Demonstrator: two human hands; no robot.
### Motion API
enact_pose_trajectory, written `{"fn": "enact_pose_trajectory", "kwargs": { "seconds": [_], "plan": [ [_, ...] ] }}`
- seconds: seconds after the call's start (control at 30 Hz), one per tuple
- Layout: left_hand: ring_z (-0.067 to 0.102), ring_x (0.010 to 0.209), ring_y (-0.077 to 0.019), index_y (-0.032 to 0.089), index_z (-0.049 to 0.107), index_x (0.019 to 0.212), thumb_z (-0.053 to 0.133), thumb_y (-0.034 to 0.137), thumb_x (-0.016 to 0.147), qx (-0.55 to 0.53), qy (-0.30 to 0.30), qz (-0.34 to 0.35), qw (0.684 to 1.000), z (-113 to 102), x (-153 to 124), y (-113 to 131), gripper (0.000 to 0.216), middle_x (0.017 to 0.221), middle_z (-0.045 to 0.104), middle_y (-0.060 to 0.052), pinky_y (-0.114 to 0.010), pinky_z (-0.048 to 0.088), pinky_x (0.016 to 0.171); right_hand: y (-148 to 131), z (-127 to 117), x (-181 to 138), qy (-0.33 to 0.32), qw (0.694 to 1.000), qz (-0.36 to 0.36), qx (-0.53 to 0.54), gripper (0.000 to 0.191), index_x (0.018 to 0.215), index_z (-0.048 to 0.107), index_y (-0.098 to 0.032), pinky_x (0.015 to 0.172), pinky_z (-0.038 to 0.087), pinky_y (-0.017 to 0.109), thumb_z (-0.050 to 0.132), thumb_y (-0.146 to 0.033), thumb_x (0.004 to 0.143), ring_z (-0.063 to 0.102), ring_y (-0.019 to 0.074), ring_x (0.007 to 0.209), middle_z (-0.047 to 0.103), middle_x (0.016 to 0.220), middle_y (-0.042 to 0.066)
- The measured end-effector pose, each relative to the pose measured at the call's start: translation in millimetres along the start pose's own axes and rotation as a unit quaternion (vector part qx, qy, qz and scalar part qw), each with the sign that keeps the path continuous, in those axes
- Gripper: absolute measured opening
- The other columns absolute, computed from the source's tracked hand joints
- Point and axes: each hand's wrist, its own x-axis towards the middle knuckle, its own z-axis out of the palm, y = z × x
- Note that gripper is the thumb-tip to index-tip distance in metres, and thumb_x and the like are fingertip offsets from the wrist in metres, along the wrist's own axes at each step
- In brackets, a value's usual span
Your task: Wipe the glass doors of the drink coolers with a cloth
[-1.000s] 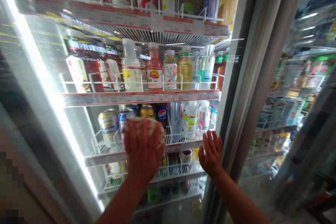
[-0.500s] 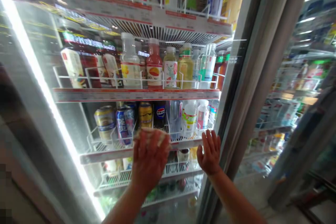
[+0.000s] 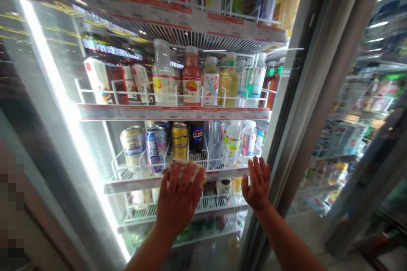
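Note:
My left hand (image 3: 179, 201) lies with its fingers stretched over a pale, crumpled cloth (image 3: 182, 164), pressing it to the glass door. Most of the cloth is hidden under the palm and fingers. My right hand (image 3: 257, 184) is open and holds nothing, its palm toward the glass near the dark door frame (image 3: 292, 106). Behind the pane, a gold can (image 3: 179, 140) and a blue can (image 3: 155, 149) stand on a wire shelf just above my left hand. A white-capped bottle (image 3: 248, 138) shows above my right hand.
Several shelves of bottles fill the cooler, with a price-label strip (image 3: 178, 113) along one edge. A bright light strip (image 3: 63, 106) runs down the left side. Reflected signs show on the glass. To the right, more drinks (image 3: 346, 135) appear blurred behind another pane.
My left hand and the cloth have shifted slightly left and down relative to the shelves. The right hand stays nearly in place. The whole view has swung a little.

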Motion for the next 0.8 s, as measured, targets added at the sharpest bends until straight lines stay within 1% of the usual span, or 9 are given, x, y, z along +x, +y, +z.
{"fn": "enact_pose_trajectory", "kwargs": {
  "seconds": [0.07,0.17,0.23,0.33,0.43,0.5,0.67,0.73,0.8],
  "plan": [
    [0.012,0.157,-0.0310,0.033,0.026,0.160,0.063,0.031,0.095,0.018,0.014,0.008,1.000,-5.4,5.5,-11.6,0.075,0.167,0.025,-0.002,-0.053,0.012,0.129,0.1,0.1,0.0,0.001,1.000,0.000,0.001,0.067,0.159,0.029,-0.015,0.129,0.020,0.046,0.050,-0.015,0.096,0.027,0.0254,0.155,0.032,0.165,0.010],
    [0.011,0.156,-0.0376,0.028,0.021,0.162,0.065,0.026,0.093,0.064,0.068,-0.058,0.994,-24.3,29.6,-48.4,0.082,0.169,0.017,-0.007,-0.061,0.015,0.127,-0.3,0.5,-0.3,0.001,1.000,0.003,0.003,0.067,0.159,0.028,-0.016,0.129,0.020,0.046,0.050,-0.015,0.096,0.026,0.0252,0.155,0.032,0.166,0.010],
    [0.010,0.156,-0.0407,0.026,0.020,0.162,0.063,0.024,0.094,0.071,0.077,-0.099,0.990,-30.8,36.3,-60.5,0.081,0.170,0.013,-0.008,-0.066,0.015,0.125,-0.6,0.7,-0.7,0.002,1.000,0.004,0.001,0.067,0.159,0.028,-0.015,0.128,0.020,0.046,0.050,-0.016,0.096,0.026,0.0252,0.155,0.032,0.166,0.010],
    [0.004,0.156,-0.0407,0.026,0.020,0.162,0.062,0.025,0.095,0.048,0.060,-0.097,0.992,-21.8,18.7,-43.7,0.080,0.171,0.009,-0.008,-0.065,0.010,0.126,-0.7,0.9,-1.3,0.000,1.000,0.005,-0.005,0.068,0.160,0.028,-0.015,0.128,0.021,0.047,0.050,-0.016,0.096,0.026,0.0257,0.155,0.033,0.165,0.011],
    [0.007,0.157,-0.0348,0.030,0.023,0.161,0.064,0.028,0.095,0.023,0.016,-0.022,0.999,-8.7,-1.3,-19.7,0.079,0.170,0.015,-0.004,-0.057,0.010,0.129,-0.9,0.6,-0.8,0.000,1.000,0.007,-0.007,0.068,0.160,0.028,-0.016,0.128,0.023,0.048,0.050,-0.016,0.096,0.028,0.0259,0.154,0.036,0.163,0.012],
    [0.011,0.157,-0.0326,0.032,0.024,0.161,0.065,0.030,0.094,0.029,0.011,0.002,1.000,-9.6,3.7,-21.4,0.078,0.169,0.020,-0.003,-0.054,0.012,0.129,-1.1,0.2,0.1,0.002,1.000,0.007,-0.007,0.068,0.160,0.028,-0.016,0.128,0.023,0.048,0.050,-0.016,0.096,0.029,0.0257,0.154,0.037,0.163,0.012],
    [0.009,0.156,-0.0392,0.026,0.021,0.162,0.062,0.025,0.094,0.059,0.077,-0.088,0.991,-26.4,40.9,-50.8,0.080,0.169,0.017,-0.009,-0.064,0.014,0.125,-2.0,0.1,1.0,0.012,1.000,0.002,-0.007,0.068,0.159,0.029,-0.015,0.128,0.022,0.048,0.051,-0.015,0.094,0.028,0.0258,0.154,0.036,0.164,0.012],
    [0.007,0.156,-0.0403,0.025,0.020,0.162,0.063,0.025,0.093,0.053,0.070,-0.093,0.992,-21.7,33.6,-41.6,0.082,0.170,0.014,-0.009,-0.065,0.013,0.125,-2.4,0.4,0.4,0.011,1.000,0.003,-0.009,0.069,0.159,0.029,-0.014,0.128,0.023,0.048,0.052,-0.015,0.094,0.029,0.0264,0.154,0.037,0.163,0.013],
    [0.006,0.157,-0.0386,0.027,0.020,0.162,0.065,0.025,0.092,0.032,0.041,-0.070,0.996,-11.1,13.8,-22.7,0.083,0.170,0.013,-0.008,-0.062,0.011,0.127,-2.7,0.6,0.2,0.009,1.000,0.006,-0.011,0.069,0.159,0.029,-0.015,0.127,0.025,0.050,0.052,-0.015,0.094,0.029,0.0268,0.153,0.038,0.163,0.013]
  ]
}}
